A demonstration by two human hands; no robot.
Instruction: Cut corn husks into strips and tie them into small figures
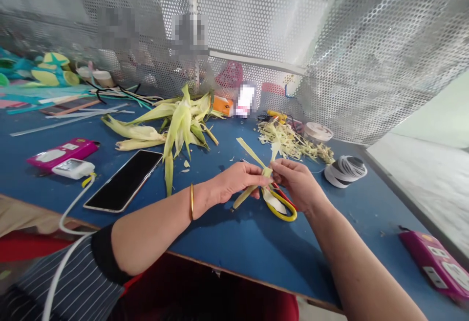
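My left hand [238,180] is closed on folded corn husk strips [249,151], pinching them between thumb and fingers over the table. My right hand [296,179] meets it from the right, with thumb and fingertips closed on the same husk. One pale strip sticks up toward the back left, and another end hangs down at the left. Just beneath the hands lies a pair of scissors [291,216] with yellow and red on the handles; its blades are mostly hidden. Behind my left hand sits a heap of green corn husks [179,120].
A phone [123,180] and a magenta power strip [63,154] with a white charger [73,168] lie left. Shredded husk [284,138], a tape roll [318,131] and a ball of yarn [345,170] are at right. Another power strip [436,262] lies front right. Perforated metal panel [252,23] rises behind.
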